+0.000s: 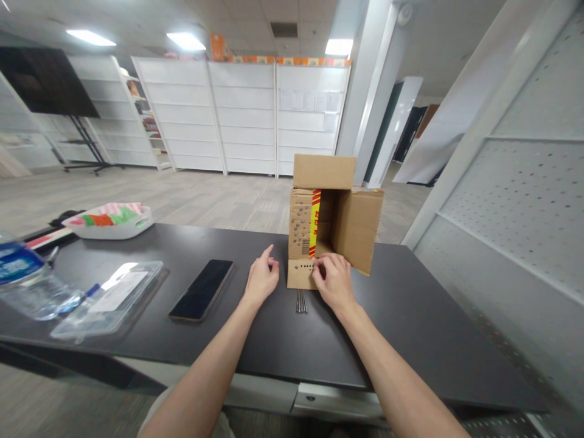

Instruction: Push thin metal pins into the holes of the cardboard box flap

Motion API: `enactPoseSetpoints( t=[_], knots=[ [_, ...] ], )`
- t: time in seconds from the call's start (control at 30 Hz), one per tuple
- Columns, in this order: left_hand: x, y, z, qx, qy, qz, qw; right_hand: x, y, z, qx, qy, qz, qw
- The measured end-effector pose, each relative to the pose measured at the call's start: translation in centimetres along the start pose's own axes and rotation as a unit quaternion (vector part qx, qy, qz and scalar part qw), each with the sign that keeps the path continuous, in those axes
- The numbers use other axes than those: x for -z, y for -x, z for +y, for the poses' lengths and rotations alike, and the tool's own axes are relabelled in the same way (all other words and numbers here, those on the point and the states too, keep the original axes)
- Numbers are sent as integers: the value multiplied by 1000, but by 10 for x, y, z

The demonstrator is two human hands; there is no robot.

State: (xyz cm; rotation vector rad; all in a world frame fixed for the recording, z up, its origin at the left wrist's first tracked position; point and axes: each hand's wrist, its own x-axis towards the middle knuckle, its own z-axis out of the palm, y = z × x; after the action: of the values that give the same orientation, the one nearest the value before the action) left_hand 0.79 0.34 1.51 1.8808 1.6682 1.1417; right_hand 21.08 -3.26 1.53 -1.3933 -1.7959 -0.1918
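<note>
A cardboard box [301, 216] stands on the dark table, its open side facing me and its flaps spread. On its lower flap [300, 278] runs a row of small dark holes. My right hand [335, 277] is at that flap's right part, thumb and fingers pinched together; what they hold, if anything, is hidden. Just below the flap, several long thin metal screws or nails [302, 302] lie side by side on the table. Left of the box, my left hand [263, 277] hovers or rests with its index finger stretched out and thumb apart, holding nothing visible.
Left of my hands lies a black phone [202, 290]. Beyond it are a clear plastic case [116, 298], a water bottle [31, 280] and a white tray [141, 228] with colourful contents. A perforated white panel [524, 201] borders the table [424, 328] at the right.
</note>
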Motion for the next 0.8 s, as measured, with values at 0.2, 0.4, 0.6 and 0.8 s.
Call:
enactPoseSetpoints(
  t=[0.2,0.4,0.6,0.8],
  knots=[
    [1,0,1,6,0,-7,1000,-2,0,0,-2,11,-5,1000],
    [0,0,-1,-1,-1,-5,1000,-2,0,0,1,20,-11,1000],
    [-1,0,0,0,-6,-3,1000,-3,1,1,10,30,-6,999],
    [-2,-1,-2,-1,-6,-5,1000,-6,1,2,21,33,15,999]
  ],
)
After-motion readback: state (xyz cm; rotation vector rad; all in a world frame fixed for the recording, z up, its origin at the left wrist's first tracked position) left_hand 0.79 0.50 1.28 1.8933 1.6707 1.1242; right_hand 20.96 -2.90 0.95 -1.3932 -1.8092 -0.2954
